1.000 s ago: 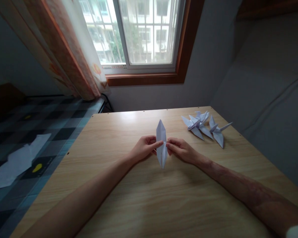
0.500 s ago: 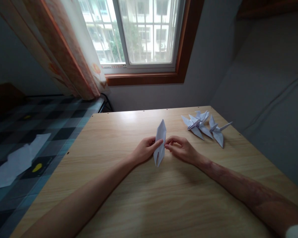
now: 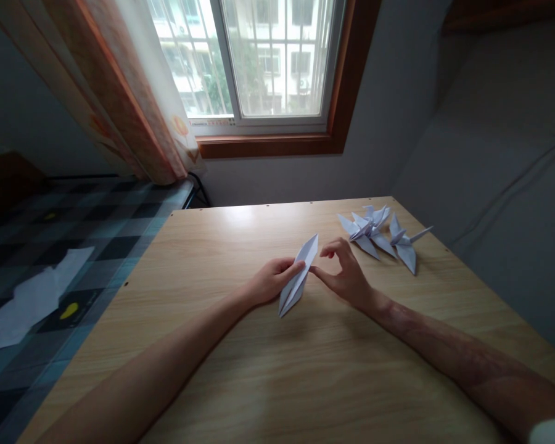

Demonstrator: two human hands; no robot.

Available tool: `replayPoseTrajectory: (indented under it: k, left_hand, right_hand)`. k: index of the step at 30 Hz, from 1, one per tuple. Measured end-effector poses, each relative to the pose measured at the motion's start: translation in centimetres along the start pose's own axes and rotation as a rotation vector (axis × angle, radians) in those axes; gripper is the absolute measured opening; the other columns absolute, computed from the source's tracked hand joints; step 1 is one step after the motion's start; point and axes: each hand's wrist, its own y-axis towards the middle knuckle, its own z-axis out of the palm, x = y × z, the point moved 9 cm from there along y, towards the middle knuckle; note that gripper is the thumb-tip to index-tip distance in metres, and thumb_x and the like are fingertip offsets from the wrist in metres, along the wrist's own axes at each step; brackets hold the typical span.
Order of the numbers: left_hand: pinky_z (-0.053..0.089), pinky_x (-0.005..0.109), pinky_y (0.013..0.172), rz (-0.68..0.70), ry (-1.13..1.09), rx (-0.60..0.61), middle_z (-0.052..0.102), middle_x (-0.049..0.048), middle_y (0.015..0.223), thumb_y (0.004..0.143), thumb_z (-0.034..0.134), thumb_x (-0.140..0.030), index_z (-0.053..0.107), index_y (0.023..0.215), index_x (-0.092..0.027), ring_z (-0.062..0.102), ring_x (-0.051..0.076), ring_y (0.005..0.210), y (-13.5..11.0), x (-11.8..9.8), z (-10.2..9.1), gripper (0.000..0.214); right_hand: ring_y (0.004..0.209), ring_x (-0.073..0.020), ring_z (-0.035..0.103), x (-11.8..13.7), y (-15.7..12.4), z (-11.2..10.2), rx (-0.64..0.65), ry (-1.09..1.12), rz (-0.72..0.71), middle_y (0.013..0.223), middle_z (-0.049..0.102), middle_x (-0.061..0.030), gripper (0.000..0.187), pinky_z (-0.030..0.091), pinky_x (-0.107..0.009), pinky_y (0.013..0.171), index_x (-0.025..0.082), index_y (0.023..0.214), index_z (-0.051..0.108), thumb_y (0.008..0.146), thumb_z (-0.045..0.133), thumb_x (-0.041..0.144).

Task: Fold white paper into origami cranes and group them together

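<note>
A long, narrow folded white paper [image 3: 300, 278], pointed at both ends, lies tilted on the wooden table [image 3: 268, 370], far tip leaning right. My left hand [image 3: 271, 280] pinches it at the middle from the left side. My right hand [image 3: 345, 271] hovers just right of the paper with fingers curled and apart, thumb close to the paper's edge, holding nothing. Several finished white paper cranes [image 3: 382, 237] sit at the table's far right.
A bed with a checked blue cover [image 3: 65, 246] lies left of the table, with loose white sheets [image 3: 28, 302] on it. A window [image 3: 259, 61] and an orange curtain [image 3: 120, 105] are behind. A grey wall runs along the right.
The paper has turned from upright to leaning right. My right hand has let go of it and lifted its fingers; my left hand keeps its pinch.
</note>
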Motion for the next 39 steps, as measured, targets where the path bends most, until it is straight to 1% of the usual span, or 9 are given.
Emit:
replayPoseTrajectory:
  k: [4, 8, 11, 14, 17, 21, 27, 32, 39]
  left_hand:
    - [0.027, 0.023, 0.055, 0.009, -0.052, 0.048, 0.044, -0.0054, 0.069, 0.095, 0.071, -0.07, 0.063, 0.086, -0.015, 0.039, 0.01, 0.062, 0.1, 0.0, 0.1, 0.056]
    - [0.034, 0.021, 0.055, 0.021, -0.187, 0.037, 0.056, -0.0046, 0.076, 0.093, 0.079, -0.059, 0.068, 0.121, -0.014, 0.048, 0.009, 0.063, 0.4, 0.6, -0.3, 0.054]
    - [0.047, 0.022, 0.063, 0.046, -0.23, -0.051, 0.072, 0.0049, 0.104, 0.09, 0.085, -0.051, 0.061, 0.142, -0.017, 0.063, 0.012, 0.075, 0.6, 1.1, -1.3, 0.067]
    - [0.058, 0.03, 0.085, 0.113, -0.198, -0.112, 0.072, 0.0147, 0.129, 0.091, 0.086, -0.048, 0.072, 0.126, -0.015, 0.072, 0.02, 0.102, 0.7, 0.6, -2.0, 0.05]
    - [0.056, 0.037, 0.102, 0.189, -0.128, -0.059, 0.075, 0.0162, 0.127, 0.097, 0.078, -0.046, 0.079, 0.108, -0.013, 0.071, 0.024, 0.114, 0.4, -0.7, -1.9, 0.034]
    - [0.056, 0.031, 0.085, 0.221, 0.047, -0.024, 0.076, 0.0102, 0.103, 0.094, 0.079, -0.038, 0.079, 0.11, -0.013, 0.07, 0.02, 0.094, 0.0, -1.4, -1.9, 0.029]
    - [0.05, 0.026, 0.07, 0.248, 0.264, -0.062, 0.072, 0.005, 0.091, 0.091, 0.075, -0.029, 0.076, 0.106, -0.016, 0.065, 0.016, 0.078, -0.2, -1.4, -2.0, 0.02]
    - [0.052, 0.029, 0.08, 0.316, 0.376, -0.101, 0.075, 0.0067, 0.095, 0.096, 0.073, -0.035, 0.075, 0.101, -0.018, 0.069, 0.018, 0.086, -0.5, -2.5, -2.2, 0.018]
    - [0.052, 0.037, 0.099, 0.424, 0.603, -0.049, 0.079, 0.0096, 0.114, 0.093, 0.079, -0.041, 0.079, 0.106, -0.022, 0.073, 0.025, 0.103, -0.4, -2.6, -1.2, 0.022]
  right_hand:
    - [0.125, -0.0311, 0.066, 2.1, -0.3, 1.0, 0.132, -0.167, -0.232, 0.126, 0.075, -0.0087, 0.016, 0.046, -0.054, 0.117, 0.031, 0.115, 0.074, 0.102, 0.071, 0.022]
    - [0.111, -0.0264, 0.072, 1.5, 0.0, 1.4, 0.17, -0.165, -0.231, 0.11, 0.082, -0.0034, 0.011, 0.04, -0.053, 0.124, 0.03, 0.104, 0.075, 0.103, 0.07, 0.021]
    - [0.102, -0.0259, 0.073, 0.7, 0.1, 1.5, 0.182, -0.168, -0.187, 0.103, 0.082, -0.0033, 0.007, 0.039, -0.053, 0.124, 0.029, 0.098, 0.074, 0.101, 0.072, 0.023]
    - [0.094, -0.0248, 0.071, 0.4, 0.0, 1.8, 0.201, -0.181, -0.171, 0.093, 0.081, -0.0023, 0.006, 0.04, -0.05, 0.122, 0.028, 0.096, 0.074, 0.101, 0.073, 0.024]
    - [0.091, -0.0246, 0.069, 0.1, 0.0, 1.9, 0.223, -0.181, -0.147, 0.09, 0.08, -0.0021, 0.007, 0.04, -0.05, 0.121, 0.028, 0.097, 0.075, 0.102, 0.073, 0.024]
    - [0.089, -0.0236, 0.07, -0.7, 0.0, 2.3, 0.273, -0.164, -0.101, 0.091, 0.081, -0.0026, 0.009, 0.039, -0.05, 0.12, 0.026, 0.099, 0.077, 0.102, 0.07, 0.021]
    - [0.09, -0.0218, 0.071, -1.9, 0.0, 2.8, 0.316, -0.144, -0.034, 0.096, 0.08, -0.0019, 0.013, 0.04, -0.045, 0.115, 0.025, 0.099, 0.075, 0.101, 0.066, 0.015]
    - [0.099, -0.0251, 0.068, -1.8, 0.0, 2.8, 0.331, -0.159, -0.041, 0.099, 0.077, -0.0054, 0.017, 0.045, -0.04, 0.095, 0.024, 0.099, 0.075, 0.1, 0.064, 0.011]
    - [0.102, -0.0276, 0.067, -1.1, 0.0, 2.5, 0.328, -0.206, -0.089, 0.103, 0.079, -0.0063, 0.02, 0.048, -0.042, 0.093, 0.025, 0.099, 0.077, 0.089, 0.072, 0.008]
